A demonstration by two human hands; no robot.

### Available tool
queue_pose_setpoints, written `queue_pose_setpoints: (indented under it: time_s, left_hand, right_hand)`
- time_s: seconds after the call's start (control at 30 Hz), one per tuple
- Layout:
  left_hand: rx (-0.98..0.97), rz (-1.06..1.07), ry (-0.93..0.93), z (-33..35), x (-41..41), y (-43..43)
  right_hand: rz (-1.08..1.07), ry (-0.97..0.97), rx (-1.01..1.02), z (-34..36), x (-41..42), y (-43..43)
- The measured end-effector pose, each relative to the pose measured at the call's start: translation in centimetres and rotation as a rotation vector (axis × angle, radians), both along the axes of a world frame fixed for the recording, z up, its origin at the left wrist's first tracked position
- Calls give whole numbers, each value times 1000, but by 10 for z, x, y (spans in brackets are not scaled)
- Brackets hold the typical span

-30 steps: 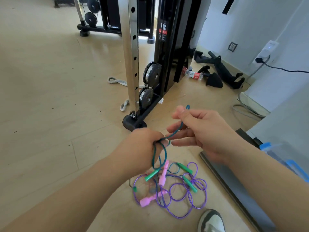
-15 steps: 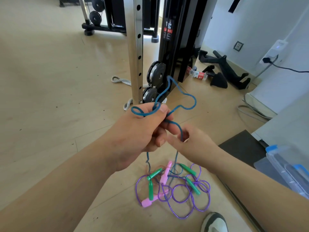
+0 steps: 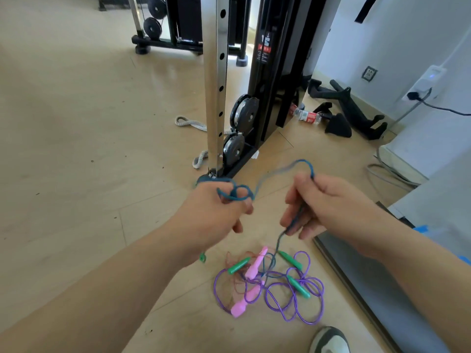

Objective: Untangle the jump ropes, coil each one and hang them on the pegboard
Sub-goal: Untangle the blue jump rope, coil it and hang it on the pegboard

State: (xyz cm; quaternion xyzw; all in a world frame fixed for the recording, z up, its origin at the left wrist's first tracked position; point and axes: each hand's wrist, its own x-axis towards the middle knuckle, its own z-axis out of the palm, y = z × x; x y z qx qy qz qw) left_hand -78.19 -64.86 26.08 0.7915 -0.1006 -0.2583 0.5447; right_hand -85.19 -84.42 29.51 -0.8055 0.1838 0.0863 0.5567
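1. Gym floor, mid-untangle: the L hand [image 3: 219,212] grips several turns of a teal rope [image 3: 280,171] wound round its curled fingers, prob. to bank the finished coils so they don't fall back into the mess.
2. The R hand [image 3: 328,207] pinches the same rope btwn thumb and forefinger. A slack arc spans the two hands, and below the R hand the rope drops to the pile [image 3: 270,284]. It looks like a grip for feeding out length one turn at a time.
3. The pile lies on the pale wood-look floor [image 3: 76,123], below the hands and just beside the long edge of a dark mat [image 3: 356,276]. A shoe [image 3: 328,340] is near, and the floor's wall edge is well apart.
4. Materials: the teal rope is thin, matte and limp enough to hold tight loops. The purple rope [image 3: 308,296] is glossy and springy, lying in open rings. The pink handles [image 3: 254,266] and green handles [image 3: 299,289] are smooth tapered plastic.
5. A perforated steel upright [image 3: 216,85] of a cable machine stands behind.
6. Judgement: early stage, with one rope part-coiled and the others knotted together. The pegboard is not in view.
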Motion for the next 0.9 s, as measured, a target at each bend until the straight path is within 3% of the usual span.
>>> queue_pose_setpoints:
  time_s: [0.13, 0.27, 0.43, 0.5, 0.6, 0.7, 0.77, 0.9]
  left_hand:
    - [42, -250, 17, 2, -19, -13]
    - [-74, -367, 23, 8, -22, -17]
    - [-77, -233, -146, 5, -25, -25]
    - [-95, -137, -200, 6, -20, -28]
    - [-222, 30, -127, 15, -10, -30]
    - [-355, 59, -66, 25, -10, -33]
    - [-410, 35, -26, 31, -15, -36]
    - [-537, 73, 11, 44, -16, -39]
  right_hand:
    - [-146, -132, 252, 16, -1, 11]
    - [-289, -183, 457, 21, 6, 5]
    - [-255, -64, 597, 16, 1, -8]
    - [-190, 10, 519, 20, -6, -17]
    - [-58, 104, 356, 29, -19, -33]
    - [203, 229, 39, 10, -29, -37]
    - [281, 160, -172, -18, -25, -26]
    - [431, 175, -272, -52, -15, -5]
